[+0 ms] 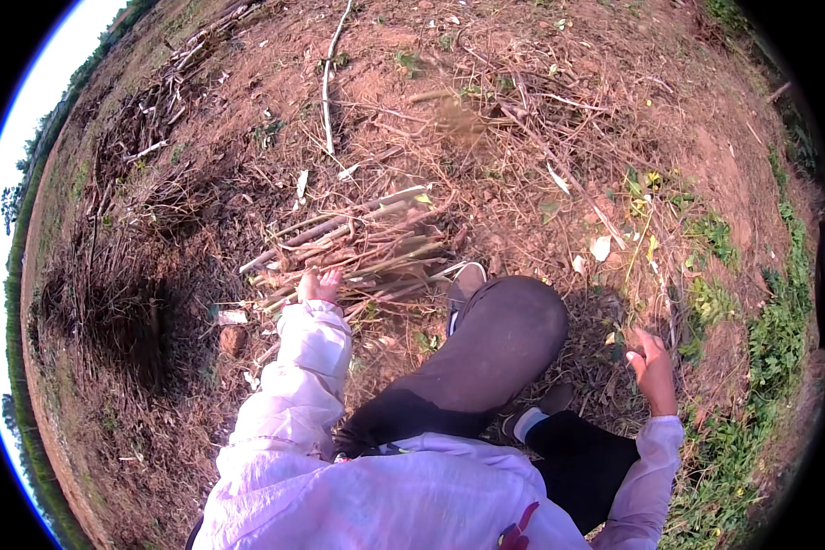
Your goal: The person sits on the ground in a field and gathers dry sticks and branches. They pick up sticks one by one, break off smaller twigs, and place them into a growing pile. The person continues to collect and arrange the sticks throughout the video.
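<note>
A loose bundle of cut sticks (378,240) lies on the ground before me, its stems running roughly side to side. My left hand (320,286) is at the near left end of this bundle, touching the stems. Whether its fingers close around any of them is not clear. On the other side, my right hand (652,371) hovers over dry litter with thumb and fingers apart, holding nothing. My bent knee (515,330) in dark trousers comes between the two hands, and one shoe (464,283) is planted beside the bundle's right end.
A dark heap of brushwood (110,309) stands to the left. One long pale stick (328,89) lies ahead, and a thicker branch (570,179) slants across twigs at the right. Green weeds (777,364) border the right side. A stone (232,339) sits near my left sleeve.
</note>
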